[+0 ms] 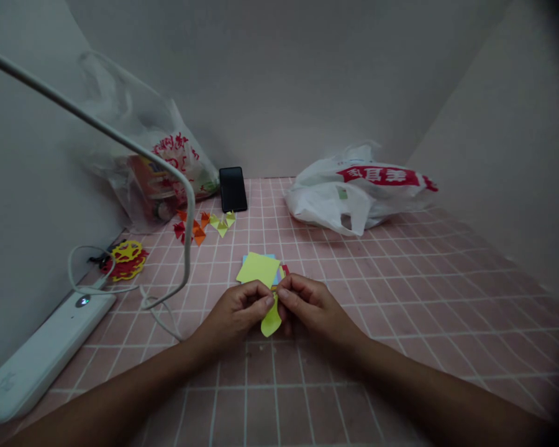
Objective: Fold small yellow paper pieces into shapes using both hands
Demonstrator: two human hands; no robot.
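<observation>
Between my two hands, low over the tabletop, is a small piece of yellow-green paper (271, 320), its lower part curving downward. My left hand (238, 305) pinches it between thumb and forefinger from the left. From the right, my right hand (310, 303) pinches its upper end, the fingertips nearly meeting those of the left. The fingers hide the top of the paper, so its folds cannot be made out. Just beyond my hands lies a stack of coloured square papers (259, 269), a yellow sheet uppermost, with blue, purple and red edges showing beneath.
Folded paper pieces (199, 231) in red, orange and yellow lie at the back left, near a black phone (233, 189). Plastic bags stand at left (153, 161) and right (363, 192). A white power bank (51, 347) with a cable (189, 236) occupies the left, beside yellow and red cutouts (127, 259).
</observation>
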